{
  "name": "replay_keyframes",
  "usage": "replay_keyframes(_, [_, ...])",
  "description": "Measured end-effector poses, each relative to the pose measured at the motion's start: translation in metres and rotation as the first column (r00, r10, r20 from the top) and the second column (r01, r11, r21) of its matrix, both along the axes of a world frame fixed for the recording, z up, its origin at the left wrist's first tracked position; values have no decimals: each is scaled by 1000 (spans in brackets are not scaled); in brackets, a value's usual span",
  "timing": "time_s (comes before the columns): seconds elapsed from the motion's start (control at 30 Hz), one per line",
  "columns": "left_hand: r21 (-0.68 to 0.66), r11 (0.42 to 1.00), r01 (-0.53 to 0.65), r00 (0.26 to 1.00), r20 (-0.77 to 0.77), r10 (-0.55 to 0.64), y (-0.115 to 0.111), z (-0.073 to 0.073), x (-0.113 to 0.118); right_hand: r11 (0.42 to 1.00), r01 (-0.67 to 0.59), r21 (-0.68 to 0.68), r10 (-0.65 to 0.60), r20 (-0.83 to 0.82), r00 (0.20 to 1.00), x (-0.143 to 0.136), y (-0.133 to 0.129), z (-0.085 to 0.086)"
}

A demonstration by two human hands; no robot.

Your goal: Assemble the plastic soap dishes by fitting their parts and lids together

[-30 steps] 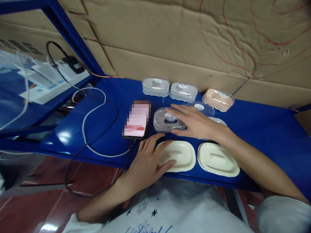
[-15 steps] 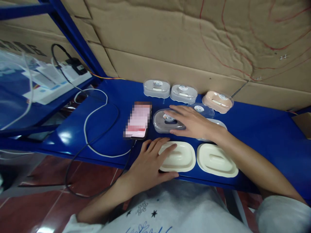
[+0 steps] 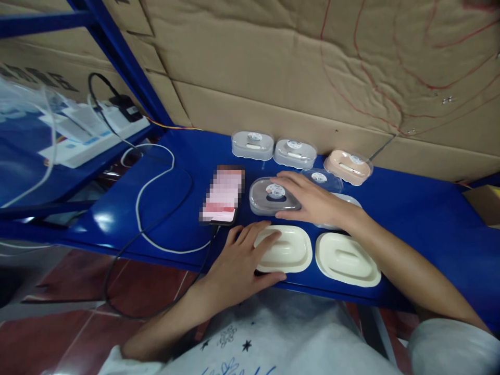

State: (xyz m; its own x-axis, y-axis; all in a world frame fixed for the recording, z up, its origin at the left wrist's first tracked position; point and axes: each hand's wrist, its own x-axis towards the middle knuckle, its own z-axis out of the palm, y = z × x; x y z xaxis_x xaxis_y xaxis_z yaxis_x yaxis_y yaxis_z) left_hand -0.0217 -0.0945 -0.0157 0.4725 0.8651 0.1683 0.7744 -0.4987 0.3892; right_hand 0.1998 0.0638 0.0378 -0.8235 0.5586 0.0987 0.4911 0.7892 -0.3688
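Note:
My left hand lies spread at the left end of a cream oval dish-like piece with a raised middle ridge. Its fingers rest over the far left rim, and the thumb is by the near edge. My right hand reaches in with fingers stretched over the right end of a dark grey oval box under a clear cover with a round label. The thumb lies along the box's near side. A second cream piece sits below my right forearm. Behind that arm, a pale box is partly hidden, near a clear cover.
Two grey covered boxes and a peach one line the back by the cardboard wall. A phone with a blurred screen lies left, its cable trailing. A power strip stands at far left on the blue shelf.
The view has shifted slightly. Both hands keep nearly the same places, with the right fingers reaching a little less far across the dark grey box.

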Motion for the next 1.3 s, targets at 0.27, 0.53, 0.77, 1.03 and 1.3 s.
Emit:
replay_keyframes(0.27, [-14,1000,-13,1000,22,13,2,-1,0,998,6,-65,-4,26,1000,5,-1,-7])
replay_keyframes(0.53, [-10,1000,-10,1000,21,10,1,-1,0,999,-37,-3,37,-37,999,3,11,-27])
replay_keyframes(0.77, [-25,998,-61,993,98,63,3,0,0,1000,-6,-16,5,-65,998,15,9,4])
replay_keyframes(1.03, [-112,984,-139,847,502,177,-4,-17,-4,995,-36,-98,19,-165,986,46,-49,27])
replay_keyframes(1.3, [-243,970,-18,654,731,195,-6,-14,-1,991,-37,-126,21,-127,992,49,-70,18])
